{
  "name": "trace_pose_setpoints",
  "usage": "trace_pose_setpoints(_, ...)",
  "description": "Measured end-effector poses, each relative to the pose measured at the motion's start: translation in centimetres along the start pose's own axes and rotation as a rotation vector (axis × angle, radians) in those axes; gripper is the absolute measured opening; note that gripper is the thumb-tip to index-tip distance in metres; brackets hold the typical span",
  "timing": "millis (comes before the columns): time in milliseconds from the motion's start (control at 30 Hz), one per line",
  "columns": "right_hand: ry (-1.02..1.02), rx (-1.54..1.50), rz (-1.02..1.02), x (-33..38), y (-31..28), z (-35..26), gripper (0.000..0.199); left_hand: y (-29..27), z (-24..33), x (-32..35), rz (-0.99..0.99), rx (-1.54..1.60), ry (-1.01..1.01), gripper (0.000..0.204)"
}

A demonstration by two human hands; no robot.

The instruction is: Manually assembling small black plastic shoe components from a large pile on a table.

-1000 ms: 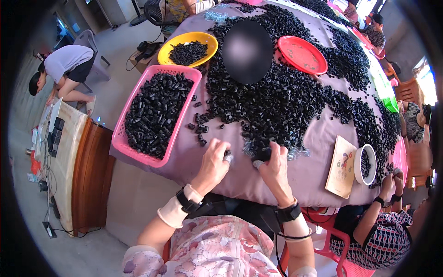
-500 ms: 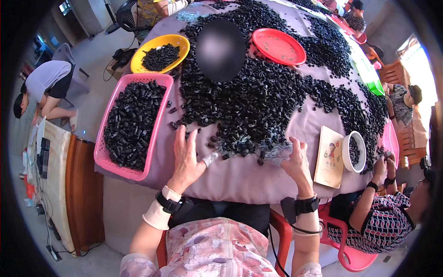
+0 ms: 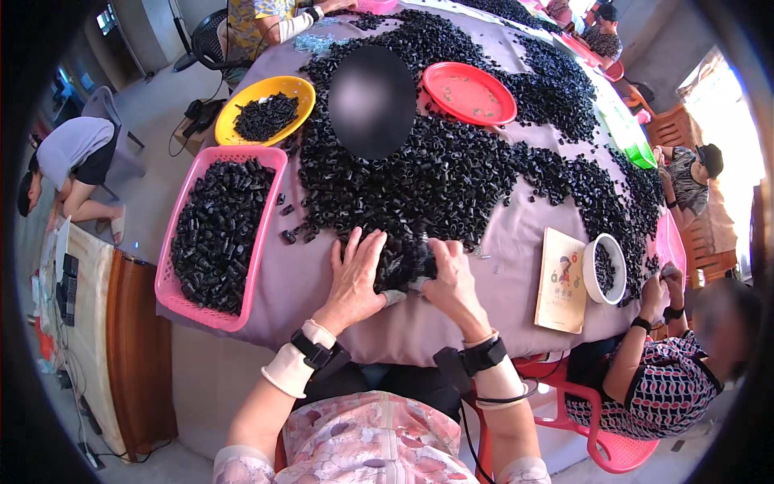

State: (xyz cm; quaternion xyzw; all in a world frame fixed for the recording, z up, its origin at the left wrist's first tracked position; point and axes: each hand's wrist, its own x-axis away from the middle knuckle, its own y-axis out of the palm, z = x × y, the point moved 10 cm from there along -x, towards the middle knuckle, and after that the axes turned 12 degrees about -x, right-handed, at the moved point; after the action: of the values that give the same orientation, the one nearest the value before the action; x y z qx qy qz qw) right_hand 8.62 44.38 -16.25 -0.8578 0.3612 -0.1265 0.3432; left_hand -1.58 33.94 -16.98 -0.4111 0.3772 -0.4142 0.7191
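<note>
"Where do you have your hands?"

"Both are down at the near edge of the big heap of small black pieces (image 3: pixel 403 189) on the lilac tablecloth (image 3: pixel 508 310). My left hand (image 3: pixel 355 278) is at the left of the clump at that edge, my right hand (image 3: pixel 454 286) at its right, so part of the heap sits between them."

"Are you gripping anything?"

"Neither hand is closed. My left fingers are spread, thumb well off from them, with a pale covering on its tip. My right fingers are a little bent, and that thumb stands apart too, pointing in toward the left one. Some fingertips disappear against the dark heap, so I can't tell if a single piece is caught there."

"What's around you?"

"To my left, a pink basket (image 3: pixel 201 314) full of black pieces, with a few loose ones just beside it. Beyond it, a yellow plate (image 3: pixel 303 103) holds thin black ones. A red plate (image 3: pixel 469 90) lies past the heap. To my right, a booklet (image 3: pixel 558 294) lies next to a white bowl (image 3: pixel 591 273) with black bits inside, and past them are a neighbour's hands (image 3: pixel 661 292), close together."
</note>
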Motion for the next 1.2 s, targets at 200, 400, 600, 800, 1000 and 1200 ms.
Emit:
trace_pose_setpoints(200, -0.171, -0.051, 0.018, 0.5, -0.4, -2.1, 0.055, -0.6, -0.2, 0.5, 0.093, -0.005, 0.035, 0.101)
trace_pose_setpoints(400, -0.01, 0.077, 0.291, -0.8, -5.5, 5.0, 0.032, -0.8, -0.1, 0.8, 0.116, 0.006, 0.047, 0.098)
trace_pose_setpoints(600, -0.178, -0.045, 0.36, -1.8, -3.6, 3.0, 0.021, -0.9, 0.3, 0.8, 0.133, -0.007, 0.06, 0.094)
trace_pose_setpoints(800, -0.161, -0.1, 0.305, -1.6, 0.2, 0.3, 0.012, -0.9, 0.4, 0.7, 0.11, 0.017, 0.049, 0.091)
trace_pose_setpoints(1000, -0.328, -0.211, 0.184, -0.4, -0.7, -3.1, 0.018, -1.1, 0.2, 1.0, 0.105, 0.006, 0.041, 0.091)
trace_pose_setpoints(1200, -0.115, -0.005, 0.529, 1.2, -7.6, 5.1, 0.018, -1.6, 0.8, 0.9, 0.168, 0.034, 0.076, 0.088)
